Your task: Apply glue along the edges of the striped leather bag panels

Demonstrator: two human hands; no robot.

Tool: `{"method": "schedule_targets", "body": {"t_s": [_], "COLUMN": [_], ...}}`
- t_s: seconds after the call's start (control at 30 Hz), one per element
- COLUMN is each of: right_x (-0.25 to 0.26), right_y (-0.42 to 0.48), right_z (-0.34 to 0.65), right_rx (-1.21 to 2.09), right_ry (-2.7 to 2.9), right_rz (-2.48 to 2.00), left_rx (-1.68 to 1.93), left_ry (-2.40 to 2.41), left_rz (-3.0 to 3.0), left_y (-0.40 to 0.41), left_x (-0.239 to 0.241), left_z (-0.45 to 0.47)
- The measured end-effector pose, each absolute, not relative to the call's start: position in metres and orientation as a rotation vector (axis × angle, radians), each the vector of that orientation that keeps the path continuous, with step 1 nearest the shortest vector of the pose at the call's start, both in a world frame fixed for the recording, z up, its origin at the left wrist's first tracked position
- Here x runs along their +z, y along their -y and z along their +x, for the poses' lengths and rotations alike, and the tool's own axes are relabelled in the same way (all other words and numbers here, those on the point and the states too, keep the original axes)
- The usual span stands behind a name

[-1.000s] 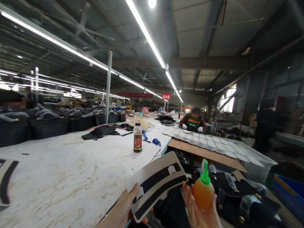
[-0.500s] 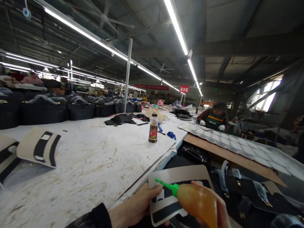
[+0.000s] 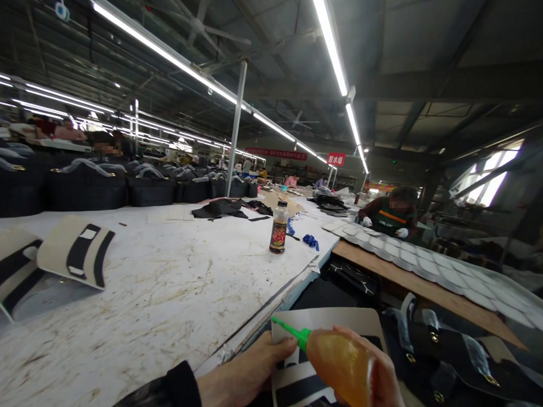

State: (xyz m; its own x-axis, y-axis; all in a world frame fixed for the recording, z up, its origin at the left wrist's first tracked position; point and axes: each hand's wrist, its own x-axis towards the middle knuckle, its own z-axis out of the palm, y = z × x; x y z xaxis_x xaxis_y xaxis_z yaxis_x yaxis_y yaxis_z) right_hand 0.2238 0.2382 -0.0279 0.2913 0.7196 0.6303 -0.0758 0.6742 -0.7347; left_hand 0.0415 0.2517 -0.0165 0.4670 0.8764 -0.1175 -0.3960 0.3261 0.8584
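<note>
Left hand, head view: the left hand pinches the pale panel by its left edge, thumb on top, fingers mostly hidden; with so narrow a hold, the far side could swing or dip.
Pale panel: held just off the desk, over dark material; whether anything props it from below, I cannot tell. Pressure from above might tilt it.
Right hand: the right hand wraps round the squeeze bottle; squeezing too hard could push out a blob.
Green nozzle: the green nozzle has its tip at the panel's upper left corner, contact unclear, and lies close to the thumb; a slip could smear skin or a dark stripe.
Black bags: stray drips could mark the black bags at right.
</note>
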Motion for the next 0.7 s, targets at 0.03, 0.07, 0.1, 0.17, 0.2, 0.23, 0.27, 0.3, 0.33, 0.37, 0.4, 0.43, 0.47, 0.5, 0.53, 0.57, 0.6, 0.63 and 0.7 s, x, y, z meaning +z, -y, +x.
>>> {"method": "schedule_targets", "body": {"t_s": [0.03,0.07,0.1,0.17,0.2,0.23,0.27,0.3,0.33,0.37,0.4,0.43,0.47,0.5,0.53,0.57,0.6,0.63,0.7], "right_x": [-0.028,-0.027,-0.027,-0.027,-0.027,-0.026,-0.025,-0.024,-0.022,-0.021,-0.020,-0.019,-0.018,-0.017,-0.016,-0.015,-0.015,-0.014,-0.013], "right_y": [-0.239,-0.239,-0.240,-0.240,-0.241,-0.241,-0.241,-0.241,-0.241,-0.240,-0.240,-0.240,-0.239,-0.238,-0.237,-0.236,-0.236,-0.236,-0.236], "right_z": [0.223,0.222,0.222,0.223,0.223,0.224,0.224,0.224,0.224,0.223,0.222,0.221,0.220,0.219,0.217,0.216,0.215,0.215,0.217], "right_rx": [0.540,0.515,0.509,0.482,0.461,0.447,0.445,0.452,0.461,0.466,0.469,0.467,0.460,0.453,0.442,0.427,0.400,0.361,0.283], "right_ry": [1.190,1.208,1.219,1.235,1.241,1.242,1.238,1.234,1.229,1.223,1.217,1.212,1.211,1.214,1.221,1.230,1.240,1.250,1.255], "right_rz": [-0.650,-0.648,-0.655,-0.670,-0.677,-0.681,-0.681,-0.680,-0.679,-0.678,-0.673,-0.669,-0.667,-0.666,-0.670,-0.677,-0.688,-0.700,-0.713], "left_rx": [0.907,0.905,0.908,0.916,0.917,0.918,0.916,0.915,0.915,0.918,0.921,0.927,0.931,0.932,0.933,0.934,0.935,0.937,0.939], "left_ry": [-0.659,-0.669,-0.681,-0.700,-0.705,-0.705,-0.700,-0.693,-0.688,-0.683,-0.679,-0.676,-0.672,-0.667,-0.661,-0.655,-0.650,-0.648,-0.648], "left_rz": [0.873,0.873,0.873,0.880,0.888,0.900,0.915,0.930,0.945,0.958,0.972,0.986,0.999,1.013,1.025,1.035,1.043,1.046,1.048], "left_y": [-0.252,-0.253,-0.253,-0.254,-0.253,-0.253,-0.252,-0.252,-0.251,-0.251,-0.251,-0.251,-0.251,-0.251,-0.251,-0.251,-0.251,-0.251,-0.250], "left_x": [-0.017,-0.017,-0.017,-0.017,-0.016,-0.016,-0.016,-0.016,-0.017,-0.018,-0.019,-0.019,-0.020,-0.020,-0.020,-0.020,-0.019,-0.018,-0.015], "left_z": [0.042,0.043,0.043,0.044,0.044,0.044,0.044,0.044,0.044,0.043,0.043,0.043,0.042,0.042,0.042,0.042,0.042,0.043,0.043]}}
